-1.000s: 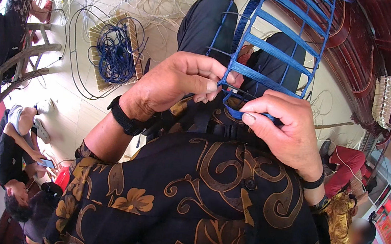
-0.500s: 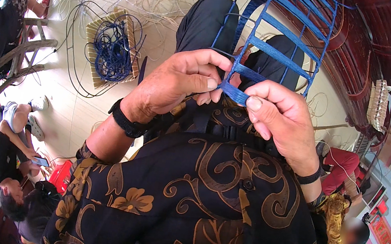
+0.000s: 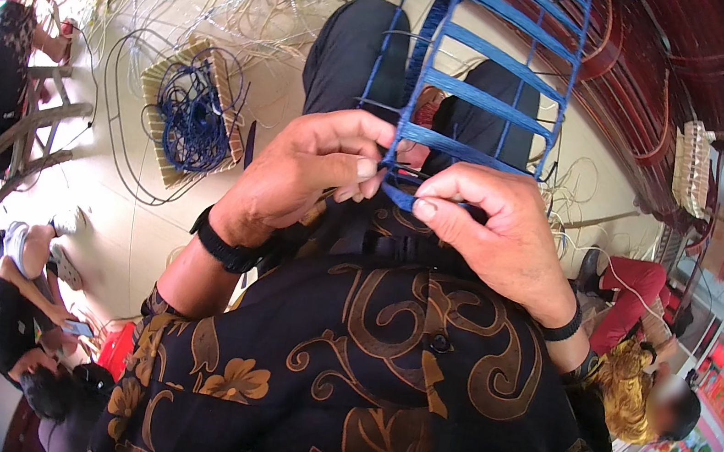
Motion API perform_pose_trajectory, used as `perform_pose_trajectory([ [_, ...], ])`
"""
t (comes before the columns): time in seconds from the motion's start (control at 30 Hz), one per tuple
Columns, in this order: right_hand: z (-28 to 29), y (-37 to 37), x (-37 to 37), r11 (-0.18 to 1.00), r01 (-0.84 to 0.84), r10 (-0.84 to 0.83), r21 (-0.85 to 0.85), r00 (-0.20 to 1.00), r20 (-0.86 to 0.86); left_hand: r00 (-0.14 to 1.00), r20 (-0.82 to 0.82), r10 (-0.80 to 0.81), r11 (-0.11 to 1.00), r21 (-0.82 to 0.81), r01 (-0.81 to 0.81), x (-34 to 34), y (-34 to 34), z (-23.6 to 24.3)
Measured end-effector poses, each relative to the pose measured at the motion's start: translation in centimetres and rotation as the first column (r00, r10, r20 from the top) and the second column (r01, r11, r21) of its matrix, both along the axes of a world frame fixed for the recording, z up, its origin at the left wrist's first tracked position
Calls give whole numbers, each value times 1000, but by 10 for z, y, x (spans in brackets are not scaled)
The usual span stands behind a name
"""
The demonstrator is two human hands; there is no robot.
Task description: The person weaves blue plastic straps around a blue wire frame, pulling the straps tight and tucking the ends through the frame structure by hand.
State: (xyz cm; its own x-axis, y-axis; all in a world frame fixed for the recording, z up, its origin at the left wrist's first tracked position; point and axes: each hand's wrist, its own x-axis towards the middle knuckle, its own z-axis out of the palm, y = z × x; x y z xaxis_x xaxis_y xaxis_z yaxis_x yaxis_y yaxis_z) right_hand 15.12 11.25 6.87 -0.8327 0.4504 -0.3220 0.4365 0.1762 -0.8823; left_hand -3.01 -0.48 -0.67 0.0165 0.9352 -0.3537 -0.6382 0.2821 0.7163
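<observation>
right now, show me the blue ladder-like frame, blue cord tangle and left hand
Blue ladder-like frame (image 3: 488, 105): head view, on one rung
Blue cord tangle (image 3: 188, 135): head view, on its dense middle
Left hand (image 3: 300, 155): head view, near the thumb's base

Left forearm (image 3: 195, 281) angled inward from near left, left hand (image 3: 304, 167) curled, thumb pointing right, right wrist (image 3: 549, 302) at near right, right hand (image 3: 495, 217) pinching thumb to forefinger.

No legible lettering or numbers.

Head-worn fisheye view, apparently downward.
</observation>
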Motion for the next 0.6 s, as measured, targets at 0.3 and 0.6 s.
perform_pose_trajectory([
  [0.3, 5, 12, 39, 970, -175, 195, 168, 975, -108, 999, -37, 1, 1000, -13, -1, 6, 0, -5],
  [0.6, 13, 54, 109, 757, 643, -653, -117, 746, -128, 996, -14, 86, 996, -20, -87, 13, 2, -5],
])
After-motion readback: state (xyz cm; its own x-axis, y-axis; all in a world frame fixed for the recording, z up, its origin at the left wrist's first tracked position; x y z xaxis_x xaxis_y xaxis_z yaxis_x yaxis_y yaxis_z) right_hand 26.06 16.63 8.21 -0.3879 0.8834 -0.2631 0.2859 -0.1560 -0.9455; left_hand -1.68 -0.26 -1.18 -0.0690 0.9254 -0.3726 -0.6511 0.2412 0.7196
